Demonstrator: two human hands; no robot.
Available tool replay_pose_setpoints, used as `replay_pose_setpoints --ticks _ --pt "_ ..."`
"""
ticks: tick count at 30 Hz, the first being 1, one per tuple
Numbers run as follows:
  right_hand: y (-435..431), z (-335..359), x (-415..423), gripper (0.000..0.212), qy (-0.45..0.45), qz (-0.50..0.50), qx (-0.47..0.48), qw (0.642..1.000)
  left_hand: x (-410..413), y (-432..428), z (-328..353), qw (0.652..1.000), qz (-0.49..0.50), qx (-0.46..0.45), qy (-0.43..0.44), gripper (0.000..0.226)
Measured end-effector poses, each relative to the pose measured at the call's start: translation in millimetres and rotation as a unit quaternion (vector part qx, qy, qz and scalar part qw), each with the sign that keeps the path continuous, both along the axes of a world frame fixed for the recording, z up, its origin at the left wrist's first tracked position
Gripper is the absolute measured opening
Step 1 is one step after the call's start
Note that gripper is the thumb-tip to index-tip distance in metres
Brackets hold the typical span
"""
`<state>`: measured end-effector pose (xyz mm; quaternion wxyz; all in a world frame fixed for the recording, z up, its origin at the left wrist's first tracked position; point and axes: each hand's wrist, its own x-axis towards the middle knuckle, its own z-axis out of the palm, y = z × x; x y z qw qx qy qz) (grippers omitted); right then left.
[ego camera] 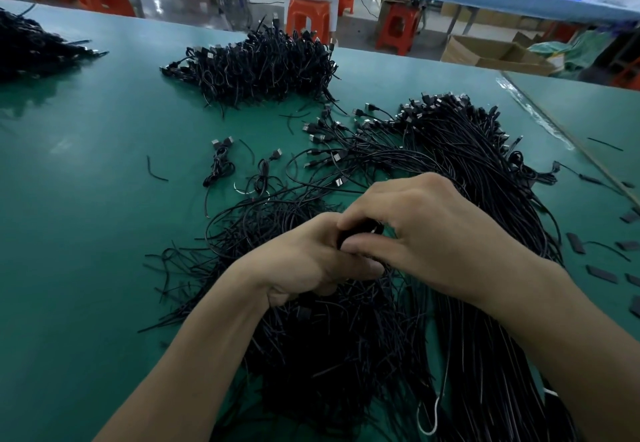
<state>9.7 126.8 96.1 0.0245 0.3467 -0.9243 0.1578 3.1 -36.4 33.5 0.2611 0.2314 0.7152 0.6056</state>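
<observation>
- We see a wide green table [86, 199] that fills most of the view.
- On its right part lies a long bundle of black cables [485, 171], with the plug ends at the far side and the strands running toward us.
- Just beside it, under our forearms, there is a loose heap of cable ends [329, 337], all tangled.
- Farther away, near the far edge of the table, a pile of coiled cables [263, 67] rests well apart from our hands.
- Our right hand [426, 230] is above the place where the heap and the long bundle meet. Its fingers are curled, and the thumb and forefinger pinch the small black cable [360, 228].
- Our left hand [311, 261] touches the right one. Its fingers are also curled round the same cable from the left and from under it.
- Two tied cable coils [220, 164] lie on the bare table, to the left of the long bundle and apart from the hands.
- The small black cable is between both hands, above the heap. Most of it is hidden by the fingers, so we cannot tell its shape.
- Some flat black pieces [575, 243] are scattered near the right edge of the table.
</observation>
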Motion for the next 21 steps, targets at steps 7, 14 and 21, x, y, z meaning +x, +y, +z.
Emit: replay_pose_setpoints --ticks 7,14,21 --pt "0.4 0.5 -9.6 0.014 -0.052 -0.022 0.033 0.998 0.5 0.8 -4.0 0.999 0.018 -0.029 -0.017 0.018" --pt "-4.2 -1.9 -10.7 0.015 -0.014 -0.025 0.079 0.996 -2.1 0.7 -6.4 0.998 0.060 0.010 -0.028 0.009" --pt "2.9 -7.9 -13.2 0.021 0.073 -0.032 0.055 0.995 -7.1 4.7 -5.8 0.954 0.122 0.200 -0.189 0.020"
